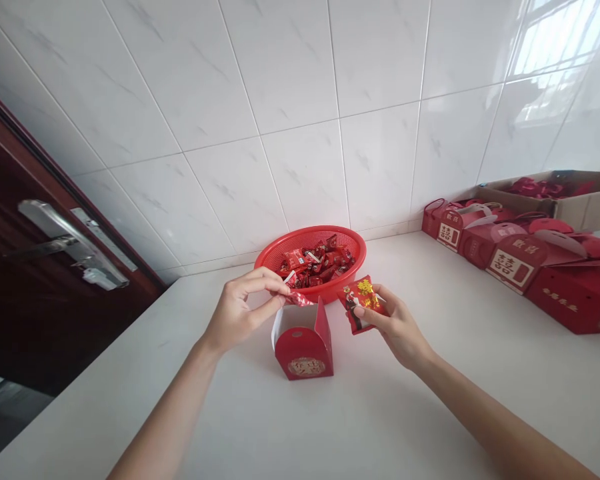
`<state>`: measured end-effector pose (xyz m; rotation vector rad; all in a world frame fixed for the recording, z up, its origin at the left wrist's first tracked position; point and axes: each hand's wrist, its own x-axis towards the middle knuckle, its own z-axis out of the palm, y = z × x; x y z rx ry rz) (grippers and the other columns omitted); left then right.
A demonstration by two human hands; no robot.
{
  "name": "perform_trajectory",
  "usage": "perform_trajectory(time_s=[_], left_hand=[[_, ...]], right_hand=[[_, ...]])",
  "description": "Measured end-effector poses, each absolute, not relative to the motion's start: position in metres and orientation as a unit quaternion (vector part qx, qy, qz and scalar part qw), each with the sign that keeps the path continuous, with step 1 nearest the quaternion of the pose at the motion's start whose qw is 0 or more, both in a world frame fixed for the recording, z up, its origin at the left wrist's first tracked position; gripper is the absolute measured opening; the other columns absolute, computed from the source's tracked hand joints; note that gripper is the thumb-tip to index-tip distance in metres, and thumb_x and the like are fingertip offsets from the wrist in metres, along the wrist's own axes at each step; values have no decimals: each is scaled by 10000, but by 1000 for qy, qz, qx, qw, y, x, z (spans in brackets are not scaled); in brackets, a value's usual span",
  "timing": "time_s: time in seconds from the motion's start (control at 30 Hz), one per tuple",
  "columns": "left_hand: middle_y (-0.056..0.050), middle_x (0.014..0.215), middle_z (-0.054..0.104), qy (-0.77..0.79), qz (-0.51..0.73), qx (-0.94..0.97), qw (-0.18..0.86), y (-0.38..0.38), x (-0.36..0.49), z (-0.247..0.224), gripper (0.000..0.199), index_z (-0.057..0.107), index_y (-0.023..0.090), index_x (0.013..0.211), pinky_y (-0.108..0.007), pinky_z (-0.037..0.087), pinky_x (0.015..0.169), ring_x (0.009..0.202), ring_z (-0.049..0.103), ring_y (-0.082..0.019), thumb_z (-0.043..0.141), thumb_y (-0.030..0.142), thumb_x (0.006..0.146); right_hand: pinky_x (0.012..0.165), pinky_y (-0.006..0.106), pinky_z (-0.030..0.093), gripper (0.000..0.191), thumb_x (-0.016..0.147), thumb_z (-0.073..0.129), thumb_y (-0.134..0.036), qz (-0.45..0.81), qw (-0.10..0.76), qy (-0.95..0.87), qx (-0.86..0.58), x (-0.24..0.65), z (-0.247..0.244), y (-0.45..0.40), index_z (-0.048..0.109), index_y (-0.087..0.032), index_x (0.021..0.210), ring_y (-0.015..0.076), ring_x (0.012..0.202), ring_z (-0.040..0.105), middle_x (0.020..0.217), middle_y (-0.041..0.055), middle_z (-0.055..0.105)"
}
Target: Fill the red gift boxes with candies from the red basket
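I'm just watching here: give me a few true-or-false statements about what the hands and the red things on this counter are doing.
1. The left hand pinches a small red wrapped candy over the open red paper gift box. True.
2. The right hand is empty. False: it holds a flat red printed packet.
3. The round red plastic basket holds red sweets. True.
4. The basket stands on the floor. False: it stands on the white counter by the tiled wall.

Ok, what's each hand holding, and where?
Left hand pinches a candy by its end, over the box. Right hand grips a packet by its lower edge.
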<state>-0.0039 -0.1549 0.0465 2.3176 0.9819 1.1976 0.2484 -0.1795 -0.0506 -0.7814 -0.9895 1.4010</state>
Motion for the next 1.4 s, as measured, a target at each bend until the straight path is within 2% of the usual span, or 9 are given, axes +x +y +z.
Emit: perform_trajectory(time_s=[0.17, 0.4, 0.53, 0.8, 0.9, 1.03, 1.13, 1.23, 1.4], left_hand=[[-29, 827, 698, 362, 373, 839, 164, -160, -11, 40, 148, 760, 212, 769, -269, 528, 753, 782, 665, -157, 638, 141, 812], [-38, 811, 722, 386, 404, 803, 209, -161, -10, 39, 78, 735, 192, 795, -297, 535, 742, 762, 676, -176, 657, 180, 798], [-37, 833, 725, 412, 393, 798, 196, -160, -10, 36, 95, 739, 198, 807, -297, 536, 758, 779, 676, -176, 645, 206, 805], [-44, 927, 715, 397, 332, 838, 170, -165, 2, 32, 182, 755, 203, 915, -274, 538, 774, 838, 668, -164, 582, 212, 862], [-46, 952, 721, 386, 335, 838, 189, -166, 20, 31, 231, 733, 198, 1061, -285, 544, 805, 839, 670, -162, 604, 306, 903], [-58, 1020, 734, 402, 329, 825, 222, -165, 44, 31, 383, 699, 198, 1178, -312, 550, 834, 904, 685, -193, 655, 436, 882], [-57, 1044, 736, 417, 301, 823, 239, -163, 52, 34, 343, 733, 204, 1084, -317, 537, 848, 951, 676, -213, 654, 468, 879], [-34, 890, 722, 402, 285, 836, 242, -162, 49, 42, 289, 747, 193, 880, -290, 524, 757, 827, 656, -187, 616, 449, 906], [-33, 876, 712, 429, 379, 805, 156, -161, 20, 66, 268, 722, 175, 875, -283, 500, 755, 829, 646, -191, 639, 430, 879]], right_hand=[[746, 344, 513, 423, 699, 827, -424, 599, 582, -431, -341, 248, -52, -180, 611, -218, 998, 207, 862, 620, 981, 51, 695], [723, 322, 514, 399, 706, 820, -406, 594, 584, -433, -344, 249, -54, -177, 608, -213, 984, 184, 838, 605, 952, 35, 686], [723, 324, 520, 383, 710, 811, -389, 598, 580, -433, -345, 249, -54, -177, 608, -213, 983, 186, 835, 616, 950, 36, 693], [789, 372, 562, 334, 758, 681, -233, 626, 578, -441, -282, 247, -49, -181, 636, -234, 1089, 187, 851, 637, 978, 28, 701], [864, 402, 558, 386, 813, 674, -231, 627, 567, -473, -247, 246, -47, -185, 630, -272, 1194, 187, 905, 653, 1094, 34, 705], [942, 447, 541, 427, 859, 681, -262, 620, 555, -510, -217, 246, -47, -186, 616, -308, 1278, 227, 1096, 625, 1322, 52, 626], [959, 465, 537, 448, 866, 694, -288, 609, 560, -516, -220, 247, -47, -186, 605, -319, 1304, 242, 1139, 616, 1345, 58, 617], [956, 486, 537, 470, 865, 705, -326, 611, 557, -516, -224, 248, -47, -187, 585, -324, 1319, 240, 1091, 646, 1301, 65, 641], [882, 441, 564, 479, 921, 625, -392, 552, 510, -612, -245, 246, -50, -191, 512, -325, 1382, 218, 993, 667, 1108, 70, 679]])
